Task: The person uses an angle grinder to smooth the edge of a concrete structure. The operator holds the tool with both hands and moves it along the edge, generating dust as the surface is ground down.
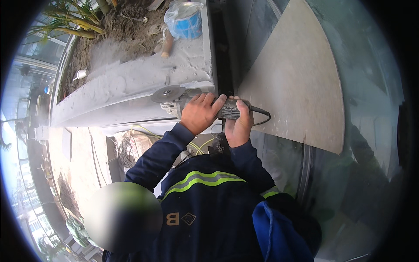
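Note:
An angle grinder (230, 111) lies across the front of a grey, dust-covered ledge (139, 78), its body pointing left and its round disc (169, 93) at the ledge's edge. My left hand (201, 113) is wrapped over the front of the tool, close behind the disc. Farther back, my right hand (239, 126) grips the rear of the body, near where the dark cord (264, 114) leaves it. Both hands are closed on the grinder. Whether the disc touches the ledge, I cannot tell. Pale dust hangs over the ledge to the left.
Behind the ledge is a soil bed (118, 32) with a plant (80, 24). A blue bucket (190, 26) wrapped in clear plastic stands on it. A large tan panel (301, 83) is to the right. Coiled cables (129, 150) lie below the ledge. A blurred patch covers the lower left.

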The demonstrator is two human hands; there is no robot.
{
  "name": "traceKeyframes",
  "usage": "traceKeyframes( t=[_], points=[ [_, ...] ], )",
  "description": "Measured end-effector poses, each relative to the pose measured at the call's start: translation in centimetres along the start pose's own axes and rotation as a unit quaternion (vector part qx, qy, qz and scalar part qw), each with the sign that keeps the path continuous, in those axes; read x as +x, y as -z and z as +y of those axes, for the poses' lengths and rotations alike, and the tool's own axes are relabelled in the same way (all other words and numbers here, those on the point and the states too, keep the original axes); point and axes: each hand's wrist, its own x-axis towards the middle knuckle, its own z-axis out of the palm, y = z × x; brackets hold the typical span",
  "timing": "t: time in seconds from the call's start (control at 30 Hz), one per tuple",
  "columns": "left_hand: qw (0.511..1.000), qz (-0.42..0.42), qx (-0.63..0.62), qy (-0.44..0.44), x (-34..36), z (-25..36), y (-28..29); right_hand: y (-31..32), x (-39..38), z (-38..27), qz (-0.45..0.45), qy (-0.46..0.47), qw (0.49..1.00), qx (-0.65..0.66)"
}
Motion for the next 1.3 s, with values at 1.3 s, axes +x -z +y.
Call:
traceKeyframes(
  t=[1.3],
  points=[
    [1.000, 0.000, -0.016, -0.004, 1.2, 1.9, 0.7, -0.4, -0.7, -2.5, 0.021, 0.008, 1.000, 0.001]
  ],
)
